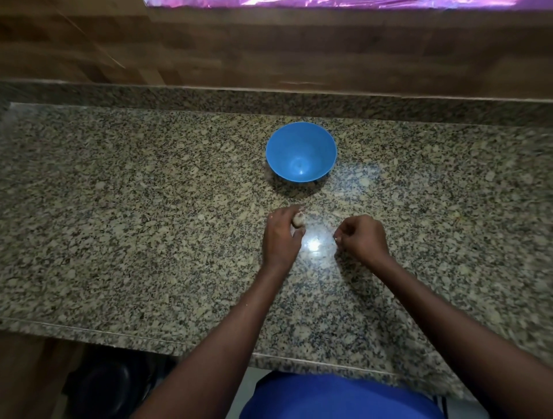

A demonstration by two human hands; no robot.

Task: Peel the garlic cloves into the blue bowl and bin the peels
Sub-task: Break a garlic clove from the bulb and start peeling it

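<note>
- Speckled granite bench (pixel 149 209) filling the middle of the view, with a raised granite lip along its far edge and a wood-pattern wall (pixel 269 48) behind.
- Blue bowl (pixel 301 131) standing upright on the bench, centre and toward the far side, well apart from both hands; inside looks bare apart from a glint of light, though blur makes this hard to confirm.
- Left hand (pixel 282 236) reaching in from the near side, fingers curled round a pale garlic piece (pixel 299 220), held between thumb and fingertips at the far end of the hand, low over the bench.
- Whether that garlic piece is a single clove or a small cluster: cannot tell from the blur.
- Right hand (pixel 363 237) just right of the left, apart from it, fingers curled inward with a tiny pale scrap (pixel 337 238) pinched at the fingertips on its left side; likely peel, too small to be sure.
- Bright reflected spot of light on the bench between the two hands.
- Both bare forearms crossing the near edge of the bench.
- Blue clothing (pixel 341 397) visible below the near edge, lower centre.
- Dark round object (pixel 104 385) on the floor at the near left, under the bench edge; too dim to identify.
- Strip of shiny purple-pink material (pixel 329 3) along the far top edge of the view.
</note>
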